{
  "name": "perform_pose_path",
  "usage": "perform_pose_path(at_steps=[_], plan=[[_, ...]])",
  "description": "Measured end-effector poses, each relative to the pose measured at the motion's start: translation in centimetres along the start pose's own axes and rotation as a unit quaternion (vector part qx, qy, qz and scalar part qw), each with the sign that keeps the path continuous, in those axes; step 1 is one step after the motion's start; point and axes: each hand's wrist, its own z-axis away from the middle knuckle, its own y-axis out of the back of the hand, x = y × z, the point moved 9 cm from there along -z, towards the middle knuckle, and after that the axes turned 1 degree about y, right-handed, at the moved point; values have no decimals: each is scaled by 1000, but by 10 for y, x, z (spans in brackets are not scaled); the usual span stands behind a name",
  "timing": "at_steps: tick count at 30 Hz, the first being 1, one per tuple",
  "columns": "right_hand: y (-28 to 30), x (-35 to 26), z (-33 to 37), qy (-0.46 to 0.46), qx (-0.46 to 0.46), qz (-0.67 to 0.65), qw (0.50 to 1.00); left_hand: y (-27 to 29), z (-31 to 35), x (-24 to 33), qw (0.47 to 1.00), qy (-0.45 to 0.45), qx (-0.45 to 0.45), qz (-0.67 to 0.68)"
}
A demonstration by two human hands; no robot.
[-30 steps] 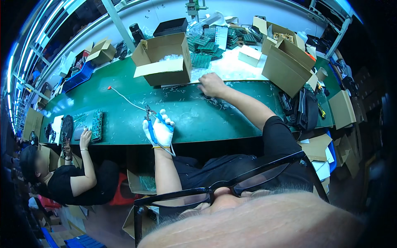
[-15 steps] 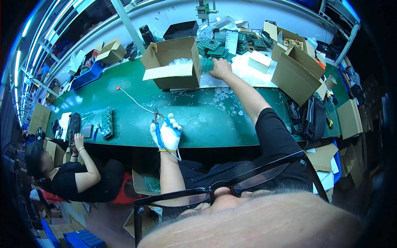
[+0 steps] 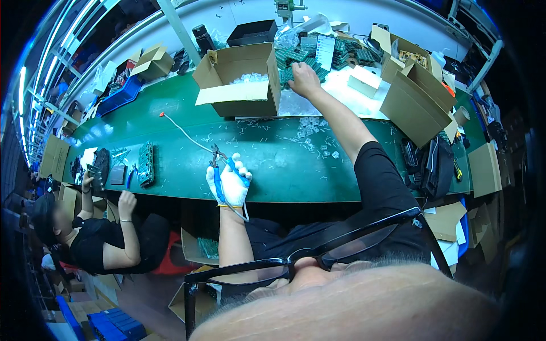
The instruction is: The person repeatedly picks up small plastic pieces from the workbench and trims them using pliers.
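Observation:
My left hand, in a white glove, is closed round the blue handles of a pair of cutting pliers, whose jaws point away from me above the table. A pale cord with a red end lies across the green tabletop and passes by this hand; a loop of it shows at the wrist. My bare right hand reaches far forward over a pile of green circuit boards, just right of an open cardboard box. Its fingers bend down among the boards, and their tips are hidden, so a grip cannot be made out.
Small clear pieces and thin pins lie scattered on the table. Another cardboard box and a small white box stand at the right. At the left, a co-worker sits near a standing circuit board and a blue bin.
My right hand has moved slightly farther away over the boards. My left hand still holds the pliers in place. The co-worker's hands have moved apart, one now raised near the table edge.

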Motion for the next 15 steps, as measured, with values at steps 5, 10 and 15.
perform_pose_path(at_steps=[5, 10, 15], plan=[[-21, 6, -17, 48, -26, 15, 998, 10, -3, -2, 998, -9, 61, -10], [-12, 11, -14, 96, 57, 32, 993, 10, -6, -4, 998, -9, 62, -11], [-17, 18, 2, -37, 0, -55, 998, 10, 2, 4, 998, -18, 65, -17]])
